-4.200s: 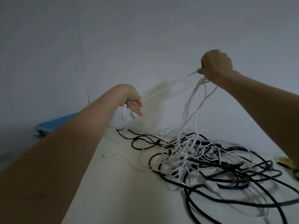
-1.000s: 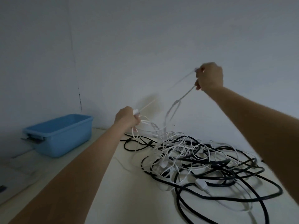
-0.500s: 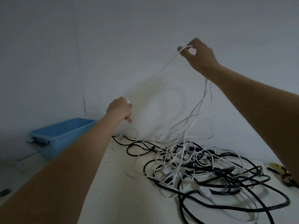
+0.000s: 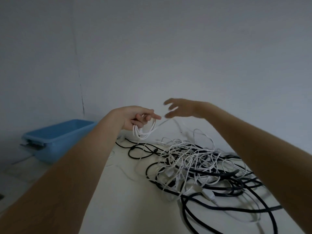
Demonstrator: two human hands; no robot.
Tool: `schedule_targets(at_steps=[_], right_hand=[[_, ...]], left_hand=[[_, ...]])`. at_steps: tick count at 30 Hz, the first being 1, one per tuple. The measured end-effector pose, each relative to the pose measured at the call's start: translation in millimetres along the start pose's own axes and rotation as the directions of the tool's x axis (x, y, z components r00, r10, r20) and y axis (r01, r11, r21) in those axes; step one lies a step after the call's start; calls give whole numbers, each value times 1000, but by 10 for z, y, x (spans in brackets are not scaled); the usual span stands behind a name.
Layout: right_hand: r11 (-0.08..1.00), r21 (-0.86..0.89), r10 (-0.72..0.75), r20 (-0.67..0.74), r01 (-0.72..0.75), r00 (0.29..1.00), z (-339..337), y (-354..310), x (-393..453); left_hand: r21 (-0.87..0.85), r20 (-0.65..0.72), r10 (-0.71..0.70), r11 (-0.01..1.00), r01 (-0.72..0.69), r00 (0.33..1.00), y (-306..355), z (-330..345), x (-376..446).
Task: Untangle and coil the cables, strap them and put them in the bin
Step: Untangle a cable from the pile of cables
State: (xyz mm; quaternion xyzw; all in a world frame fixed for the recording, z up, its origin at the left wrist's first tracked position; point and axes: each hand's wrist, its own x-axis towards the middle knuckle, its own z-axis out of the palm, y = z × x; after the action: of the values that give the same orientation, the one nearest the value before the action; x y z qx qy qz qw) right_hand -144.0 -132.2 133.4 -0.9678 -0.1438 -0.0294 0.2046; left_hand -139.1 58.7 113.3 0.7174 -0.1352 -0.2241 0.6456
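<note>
My left hand [image 4: 137, 118] holds a small coil of thin white cable [image 4: 143, 132] that hangs in loops below its curled fingers. From the coil the cable runs right and down into a tangled heap of white and black cables [image 4: 199, 166] on the pale table. My right hand [image 4: 180, 108], blurred by motion, hovers just right of the left hand with its fingers spread; the white strand passes just below its fingertips, and I cannot tell whether they touch it. A blue plastic bin [image 4: 55, 139] stands at the left.
Thick black cables [image 4: 219, 206] loop over the near right part of the table [image 4: 121, 200]. A white plug connector [image 4: 209, 195] lies in the heap. A plain wall rises right behind the table and the bin.
My right hand has dropped from high up down to the left hand and opened its fingers. More white loops now hang from my left hand.
</note>
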Motion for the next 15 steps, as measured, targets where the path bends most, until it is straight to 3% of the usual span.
schedule_targets(at_steps=[2, 4, 8, 11, 15], right_hand=[[996, 92, -27, 136, 15, 990, 175, -83, -49], [987, 158, -52, 166, 26, 985, 333, -52, -63], [997, 5, -81, 71, 81, 994, 501, 13, 6], [994, -9, -108, 42, 109, 993, 525, -7, 51], [970, 231, -137, 264, 76, 955, 612, -68, -54]], left_hand=[[-47, 27, 51, 998, -50, 998, 23, 36, -39], [-105, 49, 97, 990, -91, 994, 44, 25, -87], [-220, 71, 162, 965, -143, 984, 89, -19, -149], [-243, 90, 189, 956, -163, 978, 126, -1, -167], [-284, 41, 257, 929, -235, 966, 166, 40, -124]])
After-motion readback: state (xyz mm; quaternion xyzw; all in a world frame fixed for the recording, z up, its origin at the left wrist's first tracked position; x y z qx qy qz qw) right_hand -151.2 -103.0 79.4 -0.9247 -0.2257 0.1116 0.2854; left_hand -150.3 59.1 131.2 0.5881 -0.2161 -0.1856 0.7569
